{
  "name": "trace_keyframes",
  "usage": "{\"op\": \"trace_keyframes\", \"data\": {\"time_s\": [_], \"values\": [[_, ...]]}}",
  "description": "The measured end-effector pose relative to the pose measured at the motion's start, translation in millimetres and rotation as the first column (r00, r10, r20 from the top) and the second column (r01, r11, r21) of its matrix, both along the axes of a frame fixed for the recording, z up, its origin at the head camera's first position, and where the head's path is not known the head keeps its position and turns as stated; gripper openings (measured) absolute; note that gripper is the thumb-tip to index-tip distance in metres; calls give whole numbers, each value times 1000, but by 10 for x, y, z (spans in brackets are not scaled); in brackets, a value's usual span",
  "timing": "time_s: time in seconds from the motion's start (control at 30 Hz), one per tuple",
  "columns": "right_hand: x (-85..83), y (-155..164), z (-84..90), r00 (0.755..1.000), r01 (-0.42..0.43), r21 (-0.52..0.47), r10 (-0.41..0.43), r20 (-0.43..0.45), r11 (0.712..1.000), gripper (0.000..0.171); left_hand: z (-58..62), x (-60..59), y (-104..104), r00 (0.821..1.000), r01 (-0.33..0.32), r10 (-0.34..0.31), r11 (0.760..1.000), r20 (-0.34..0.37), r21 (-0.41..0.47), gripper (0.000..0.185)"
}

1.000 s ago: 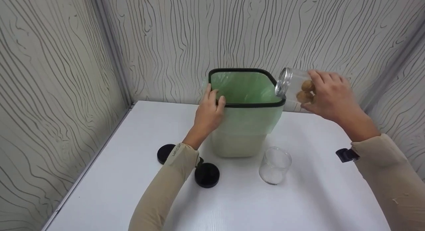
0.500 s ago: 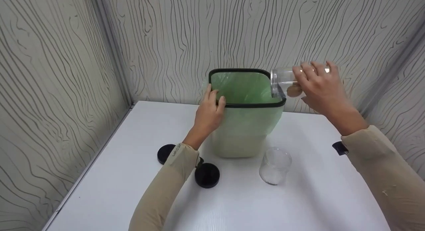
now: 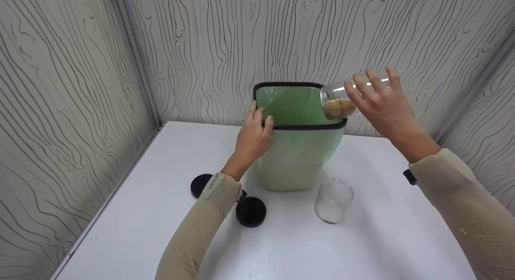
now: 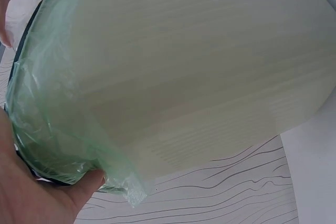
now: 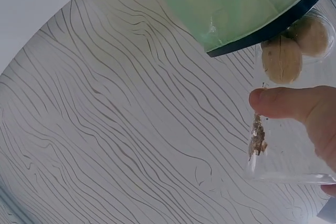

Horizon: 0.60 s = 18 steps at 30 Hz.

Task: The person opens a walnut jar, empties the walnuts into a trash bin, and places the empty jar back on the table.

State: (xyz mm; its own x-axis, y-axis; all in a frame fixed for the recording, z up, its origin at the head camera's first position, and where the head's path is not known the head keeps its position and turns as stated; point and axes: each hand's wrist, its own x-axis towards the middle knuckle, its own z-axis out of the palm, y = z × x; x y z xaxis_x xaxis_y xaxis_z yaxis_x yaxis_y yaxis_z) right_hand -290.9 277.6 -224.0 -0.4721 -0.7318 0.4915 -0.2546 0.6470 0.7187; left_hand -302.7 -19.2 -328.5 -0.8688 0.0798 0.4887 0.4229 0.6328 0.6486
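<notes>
A pale trash bin (image 3: 289, 177) with a black rim stands on the table, lined with a green plastic bag (image 3: 299, 145). My left hand (image 3: 254, 133) grips the bin's rim at the left, fingers over the edge; the left wrist view shows the thumb (image 4: 89, 184) outside against the bag. In my right hand (image 3: 380, 103) is a clear jar (image 3: 334, 91), tilted mouth-down over the bin's right rim. Walnuts (image 5: 282, 61) lie near the jar's mouth, still inside it. Brown crumbs (image 5: 257, 137) cling to the jar wall in the right wrist view.
A second clear jar (image 3: 333, 201) stands on the white table (image 3: 289, 248) in front of the bin. Two black lids (image 3: 251, 212) lie near the left forearm, one partly hidden by the sleeve. Patterned wall panels (image 3: 201, 50) enclose the back and sides.
My right hand has moved left and raised the jar's base, bringing its mouth over the bin. The walnuts have slid from the base to the mouth. The left hand has stayed put.
</notes>
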Motion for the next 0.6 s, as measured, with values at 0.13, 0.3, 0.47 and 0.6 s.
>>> {"op": "trace_keyframes", "data": {"time_s": [0.13, 0.3, 0.47, 0.6], "values": [[-12, -35, 9, 997, -16, 78, 21, -76, 997, 80, 4, -2, -7, 1000, 5, -5, 1000, 1, 4, 50], [0, -79, 7, 1000, -10, 26, 9, 6, 1000, 80, 10, -6, -12, 1000, 2, -2, 1000, 9, -12, 51], [15, -98, 6, 997, 10, -45, -7, 71, 999, 83, 10, -8, -7, 1000, 3, -3, 1000, 11, -17, 51], [5, -87, -6, 1000, 7, -23, -6, 28, 1000, 83, 3, -11, -5, 1000, 3, -3, 1000, 13, -8, 50]]}}
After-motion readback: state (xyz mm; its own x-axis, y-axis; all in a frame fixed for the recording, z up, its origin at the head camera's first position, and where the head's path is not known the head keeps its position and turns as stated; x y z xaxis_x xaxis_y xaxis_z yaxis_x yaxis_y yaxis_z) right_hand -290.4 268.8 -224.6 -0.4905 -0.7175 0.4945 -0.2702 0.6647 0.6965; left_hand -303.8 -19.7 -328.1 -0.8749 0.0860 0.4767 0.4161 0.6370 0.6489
